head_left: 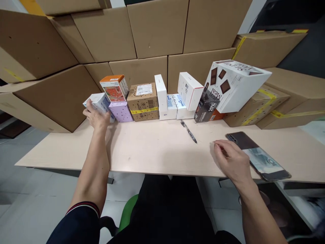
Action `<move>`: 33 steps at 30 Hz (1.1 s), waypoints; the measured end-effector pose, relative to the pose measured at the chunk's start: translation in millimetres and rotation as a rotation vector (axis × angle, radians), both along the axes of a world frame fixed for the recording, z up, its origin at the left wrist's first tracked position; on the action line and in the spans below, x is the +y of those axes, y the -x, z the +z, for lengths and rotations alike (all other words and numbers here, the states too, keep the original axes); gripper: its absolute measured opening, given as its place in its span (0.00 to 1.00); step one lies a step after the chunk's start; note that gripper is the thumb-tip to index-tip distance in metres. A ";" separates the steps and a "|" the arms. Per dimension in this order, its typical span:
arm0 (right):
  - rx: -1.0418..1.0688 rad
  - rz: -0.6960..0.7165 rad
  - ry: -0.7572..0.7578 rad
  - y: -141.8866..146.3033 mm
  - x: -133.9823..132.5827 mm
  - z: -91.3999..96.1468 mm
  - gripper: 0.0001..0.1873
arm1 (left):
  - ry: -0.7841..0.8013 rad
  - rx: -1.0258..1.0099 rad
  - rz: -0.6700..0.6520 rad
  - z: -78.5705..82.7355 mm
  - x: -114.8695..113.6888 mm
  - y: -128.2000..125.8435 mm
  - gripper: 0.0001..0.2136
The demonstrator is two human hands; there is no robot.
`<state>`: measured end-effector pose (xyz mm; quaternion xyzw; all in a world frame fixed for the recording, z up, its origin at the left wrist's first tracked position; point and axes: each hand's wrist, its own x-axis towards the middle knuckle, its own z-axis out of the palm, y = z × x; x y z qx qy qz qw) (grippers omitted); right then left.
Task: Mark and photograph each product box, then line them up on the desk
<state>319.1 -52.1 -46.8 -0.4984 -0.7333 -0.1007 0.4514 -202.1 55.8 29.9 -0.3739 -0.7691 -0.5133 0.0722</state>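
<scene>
My left hand point(95, 115) is wrapped round a small white and blue box point(99, 102) at the left end of a row of boxes on the table point(152, 149). Beside it stand a purple box point(121, 111) with an orange-topped box point(114, 87) on it. My right hand point(230, 159) rests flat on the table, fingers loosely spread, holding nothing. It lies just left of a dark phone point(257, 156) and right of a pen point(189, 131).
The row continues with a brown taped carton point(143, 101), white boxes point(175, 98), a black box point(206, 108) and a large tilted white box with chocolate pictures point(235, 84). Big cardboard cartons point(157, 30) wall the back and both sides. A green chair point(128, 211) shows below.
</scene>
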 end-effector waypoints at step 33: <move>0.023 0.019 -0.006 3.2 0.7 5.1 0.07 | -0.420 0.703 -1.164 -2.3 -68.4 -191.2 0.29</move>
